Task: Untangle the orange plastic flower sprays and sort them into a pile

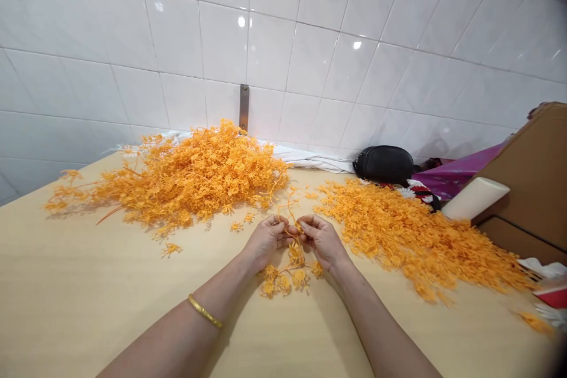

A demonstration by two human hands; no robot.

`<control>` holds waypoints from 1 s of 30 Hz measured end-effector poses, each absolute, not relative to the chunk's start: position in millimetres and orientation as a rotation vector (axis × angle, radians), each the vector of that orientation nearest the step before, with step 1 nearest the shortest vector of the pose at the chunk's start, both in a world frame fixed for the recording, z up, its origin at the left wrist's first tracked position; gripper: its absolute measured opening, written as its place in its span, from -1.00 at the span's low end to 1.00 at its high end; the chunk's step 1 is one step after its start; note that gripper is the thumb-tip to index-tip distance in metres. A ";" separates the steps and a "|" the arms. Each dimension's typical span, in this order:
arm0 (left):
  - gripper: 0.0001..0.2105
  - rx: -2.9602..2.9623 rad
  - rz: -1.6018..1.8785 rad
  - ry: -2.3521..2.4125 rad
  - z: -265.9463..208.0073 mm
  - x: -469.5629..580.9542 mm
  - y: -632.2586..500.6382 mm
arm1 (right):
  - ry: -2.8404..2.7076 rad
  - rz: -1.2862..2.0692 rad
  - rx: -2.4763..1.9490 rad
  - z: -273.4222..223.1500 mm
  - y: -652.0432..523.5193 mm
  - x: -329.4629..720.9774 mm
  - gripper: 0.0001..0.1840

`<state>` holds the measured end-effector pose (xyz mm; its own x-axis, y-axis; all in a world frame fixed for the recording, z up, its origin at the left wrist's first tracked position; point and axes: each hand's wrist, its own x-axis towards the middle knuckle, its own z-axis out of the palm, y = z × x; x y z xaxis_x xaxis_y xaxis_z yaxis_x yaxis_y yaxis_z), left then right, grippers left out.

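Note:
Close together at the middle of the table, my left hand and my right hand both pinch an orange artificial flower spray. Its thin stem runs between my fingertips and sticks up above them. The spray's lower blossoms hang down and rest on the tabletop between my wrists. Beyond my left hand rises a tall heap of orange flower sprays. A flatter pile of loose orange blossoms spreads out to the right of my right hand. My fingers partly hide the stem.
A black pouch stands by the tiled wall. At the right are a white roll, a cardboard box and purple cloth. Single blossoms lie scattered on the wooden table.

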<state>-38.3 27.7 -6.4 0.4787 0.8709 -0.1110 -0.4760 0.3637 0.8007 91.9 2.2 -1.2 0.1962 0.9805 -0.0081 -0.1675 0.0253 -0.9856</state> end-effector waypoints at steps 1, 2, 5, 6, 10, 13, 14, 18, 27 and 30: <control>-0.88 0.786 0.924 0.583 -5.9 -38.6 27.4 | -0.943 1.137 -1.174 -1.2 2.2 90.4 -0.73; -0.85 0.793 0.917 0.578 -5.3 -38.6 27.0 | -0.944 1.141 -1.185 -1.3 2.1 88.9 -0.73; -0.74 0.825 0.891 0.582 -4.2 -37.1 25.2 | -0.957 1.149 -1.216 -1.8 1.9 85.9 -0.72; -0.71 0.831 0.885 0.592 -4.2 -36.3 24.8 | -0.957 1.145 -1.219 -2.3 2.1 86.1 -0.72; -0.73 0.860 0.909 0.633 -5.5 -33.5 25.7 | -0.920 1.135 -1.203 -5.3 4.1 91.2 -0.72; -0.78 0.881 0.924 0.658 -6.5 -32.4 26.9 | -0.938 1.138 -1.202 -7.7 5.3 94.4 -0.72; -0.78 0.879 0.927 0.667 -6.7 -32.2 26.9 | -0.966 1.133 -1.206 -8.1 5.3 94.3 -0.73; -0.78 0.869 0.970 0.684 -6.7 -30.9 24.7 | -1.108 1.084 -1.198 -5.3 1.8 88.2 -0.71; -0.84 0.885 1.009 0.670 -6.3 -29.7 24.4 | -1.301 1.053 -1.209 -3.4 -2.8 83.9 -0.75; -0.83 0.882 0.966 0.641 -6.8 -31.9 26.6 | -1.347 1.031 -1.217 -9.1 0.9 87.4 -0.79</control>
<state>-31.9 26.6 -6.8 0.4392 0.8947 -0.0814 -0.4228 0.2858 0.8600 87.4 0.9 -9.1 0.0135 0.9913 0.1307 0.1326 0.1278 -0.9829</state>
